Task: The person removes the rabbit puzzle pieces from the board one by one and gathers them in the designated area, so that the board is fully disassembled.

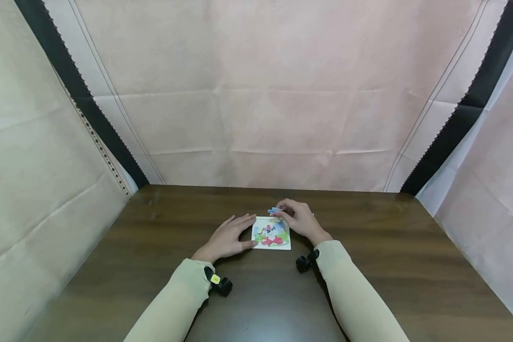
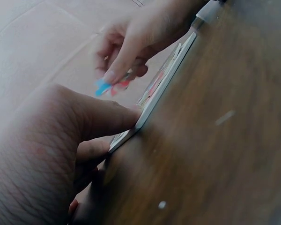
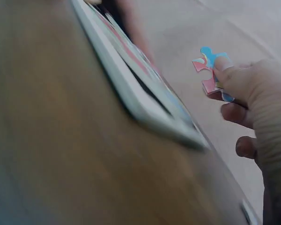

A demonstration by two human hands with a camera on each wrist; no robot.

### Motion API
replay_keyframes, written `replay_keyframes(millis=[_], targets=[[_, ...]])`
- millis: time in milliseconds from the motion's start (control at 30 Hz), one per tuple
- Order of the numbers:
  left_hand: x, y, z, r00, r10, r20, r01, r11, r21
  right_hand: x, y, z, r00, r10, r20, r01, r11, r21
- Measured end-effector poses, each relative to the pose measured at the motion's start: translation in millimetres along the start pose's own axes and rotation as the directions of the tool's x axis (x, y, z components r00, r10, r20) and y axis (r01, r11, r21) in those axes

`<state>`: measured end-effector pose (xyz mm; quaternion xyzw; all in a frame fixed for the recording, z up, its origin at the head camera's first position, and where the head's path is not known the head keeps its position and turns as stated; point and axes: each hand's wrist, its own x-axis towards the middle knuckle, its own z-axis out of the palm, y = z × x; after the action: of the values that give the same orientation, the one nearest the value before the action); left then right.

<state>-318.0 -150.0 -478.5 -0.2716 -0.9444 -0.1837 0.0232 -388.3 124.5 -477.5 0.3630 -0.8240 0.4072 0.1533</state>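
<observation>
A small square jigsaw puzzle (image 1: 270, 233) with a white border and a cartoon animal picture lies flat on the table. My left hand (image 1: 228, 238) rests at its left side, fingers stretched toward the upper corner. The left thumb (image 2: 114, 115) touches the puzzle's near left edge. Above the far edge, my right hand (image 1: 298, 219) pinches a blue and pink jigsaw piece (image 3: 210, 70) between thumb and fingers. That piece (image 2: 105, 87) is off the board in the left wrist view. A dark gap shows along the picture's edge in the right wrist view.
The brown wooden table (image 1: 154, 285) reaches back to a pale fabric wall (image 1: 273, 118), with fabric at both sides too. A small light object (image 3: 248, 213) lies near the table edge in the right wrist view; its kind is unclear.
</observation>
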Motion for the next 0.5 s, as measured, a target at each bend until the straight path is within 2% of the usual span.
replay_keyframes(millis=[133, 267, 367, 500], targets=[[-5.6, -1.6, -1.0, 1.0, -0.015, 0.004, 0.015, 1.0, 0.003, -11.4, 16.3, -17.8, 0.989, 0.12, -0.088, -0.115, 0.992, 0.059], [-5.4, -1.3, -0.6, 1.0, -0.01, -0.005, 0.01, 1.0, -0.005, -28.1, 34.8, -49.0, 0.966, 0.209, -0.151, -0.207, 0.978, 0.026], [-4.8, -0.7, 0.7, 1.0, -0.005, -0.006, 0.005, 1.0, -0.017, -44.0, 47.0, -71.2, 0.949, 0.271, -0.16, -0.276, 0.961, -0.004], [-4.4, -0.4, 0.5, 1.0, -0.004, -0.001, 0.004, 1.0, -0.025, -60.6, 55.8, -92.9, 0.918, 0.376, -0.122, -0.381, 0.924, -0.018]])
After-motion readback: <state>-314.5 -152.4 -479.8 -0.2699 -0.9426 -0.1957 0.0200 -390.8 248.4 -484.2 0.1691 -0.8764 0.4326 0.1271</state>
